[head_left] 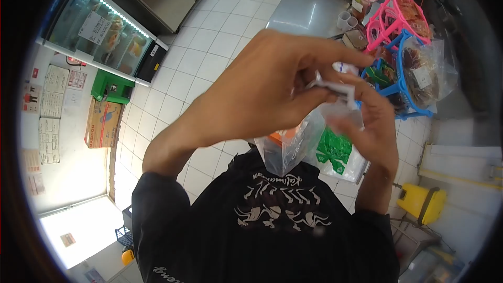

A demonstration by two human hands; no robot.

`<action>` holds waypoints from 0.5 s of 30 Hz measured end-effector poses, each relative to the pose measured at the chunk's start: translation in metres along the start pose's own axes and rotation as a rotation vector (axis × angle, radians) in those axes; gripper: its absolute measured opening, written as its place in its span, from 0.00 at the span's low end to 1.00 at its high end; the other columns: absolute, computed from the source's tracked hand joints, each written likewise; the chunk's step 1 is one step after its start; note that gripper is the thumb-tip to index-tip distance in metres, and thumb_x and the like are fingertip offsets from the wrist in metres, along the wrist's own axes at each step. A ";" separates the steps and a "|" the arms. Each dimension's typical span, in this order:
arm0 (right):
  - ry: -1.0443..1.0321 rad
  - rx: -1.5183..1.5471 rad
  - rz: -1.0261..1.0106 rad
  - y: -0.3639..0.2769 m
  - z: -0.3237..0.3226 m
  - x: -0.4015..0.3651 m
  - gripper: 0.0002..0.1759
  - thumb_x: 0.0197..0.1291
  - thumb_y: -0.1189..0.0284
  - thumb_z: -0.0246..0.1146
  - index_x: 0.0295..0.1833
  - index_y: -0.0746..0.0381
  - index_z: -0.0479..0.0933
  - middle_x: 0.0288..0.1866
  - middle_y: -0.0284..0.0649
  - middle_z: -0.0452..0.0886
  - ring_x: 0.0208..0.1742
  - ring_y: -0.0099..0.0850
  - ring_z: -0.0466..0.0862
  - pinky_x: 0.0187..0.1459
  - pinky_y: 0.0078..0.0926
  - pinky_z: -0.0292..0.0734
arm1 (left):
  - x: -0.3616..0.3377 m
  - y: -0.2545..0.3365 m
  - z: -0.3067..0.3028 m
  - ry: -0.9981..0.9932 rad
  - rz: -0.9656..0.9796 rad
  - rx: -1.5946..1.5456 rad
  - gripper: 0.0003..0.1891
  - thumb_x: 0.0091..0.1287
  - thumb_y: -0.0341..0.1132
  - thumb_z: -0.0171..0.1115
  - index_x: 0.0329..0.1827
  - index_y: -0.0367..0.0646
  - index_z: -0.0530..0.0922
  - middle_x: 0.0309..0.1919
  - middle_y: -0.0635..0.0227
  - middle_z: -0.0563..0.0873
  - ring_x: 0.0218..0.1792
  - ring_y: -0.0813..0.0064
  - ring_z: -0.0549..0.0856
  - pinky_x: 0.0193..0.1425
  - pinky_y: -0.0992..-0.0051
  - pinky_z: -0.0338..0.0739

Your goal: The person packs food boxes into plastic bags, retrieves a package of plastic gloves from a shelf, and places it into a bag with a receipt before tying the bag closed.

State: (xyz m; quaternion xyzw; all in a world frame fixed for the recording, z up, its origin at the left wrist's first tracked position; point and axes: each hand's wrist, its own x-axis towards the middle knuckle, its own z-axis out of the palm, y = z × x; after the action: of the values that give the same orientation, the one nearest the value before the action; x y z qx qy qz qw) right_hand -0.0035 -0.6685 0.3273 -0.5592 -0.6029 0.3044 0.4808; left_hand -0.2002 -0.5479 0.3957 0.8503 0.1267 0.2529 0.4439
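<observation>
My left hand reaches across from the left, its fingers bent and closed on a crumpled piece of clear plastic. From the right, my right hand curls its fingers around the same plastic, somewhat blurred. Below the hands, close to my black shirt, a clear plastic bag shows something orange inside its upper part. My left wrist and fingers partly cover this bag. A green plastic bag lies just under my right hand, with whitish plastic beside it.
A metal worktop stands ahead, carrying small clear cups. Along its right side are a pink basket and a blue basket, both filled with packets. A lit display fridge and a cardboard box are at the left.
</observation>
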 end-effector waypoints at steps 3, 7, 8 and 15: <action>0.124 0.218 0.071 -0.001 0.007 0.005 0.10 0.67 0.75 0.65 0.50 0.69 0.80 0.37 0.36 0.86 0.33 0.17 0.82 0.35 0.15 0.74 | 0.000 -0.018 0.002 0.144 0.047 -0.050 0.30 0.59 0.18 0.68 0.67 0.42 0.76 0.44 0.62 0.89 0.37 0.79 0.87 0.42 0.80 0.82; 0.420 0.135 0.030 0.022 -0.007 -0.001 0.09 0.70 0.72 0.63 0.50 0.66 0.81 0.35 0.32 0.85 0.29 0.14 0.80 0.31 0.13 0.72 | -0.043 -0.067 0.033 0.176 -0.048 0.307 0.36 0.52 0.26 0.73 0.68 0.45 0.73 0.46 0.64 0.80 0.44 0.69 0.80 0.48 0.69 0.77; 0.504 0.258 0.163 0.018 -0.012 -0.004 0.10 0.71 0.70 0.62 0.51 0.65 0.81 0.35 0.31 0.84 0.28 0.13 0.78 0.30 0.12 0.71 | -0.054 -0.083 0.060 0.189 -0.129 0.550 0.33 0.52 0.25 0.72 0.65 0.45 0.73 0.45 0.62 0.79 0.44 0.65 0.80 0.51 0.65 0.75; 0.385 0.143 0.273 -0.005 0.009 -0.009 0.12 0.72 0.65 0.60 0.48 0.63 0.82 0.31 0.28 0.81 0.23 0.13 0.73 0.23 0.16 0.66 | -0.072 -0.152 0.034 0.649 -0.433 -0.053 0.12 0.60 0.23 0.60 0.48 0.37 0.80 0.36 0.65 0.85 0.39 0.72 0.84 0.48 0.69 0.78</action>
State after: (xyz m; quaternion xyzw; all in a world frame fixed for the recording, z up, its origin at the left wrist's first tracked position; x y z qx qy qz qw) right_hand -0.0141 -0.6766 0.3267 -0.6477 -0.3958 0.2962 0.5797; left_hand -0.2408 -0.5163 0.2320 0.6680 0.4303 0.4122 0.4458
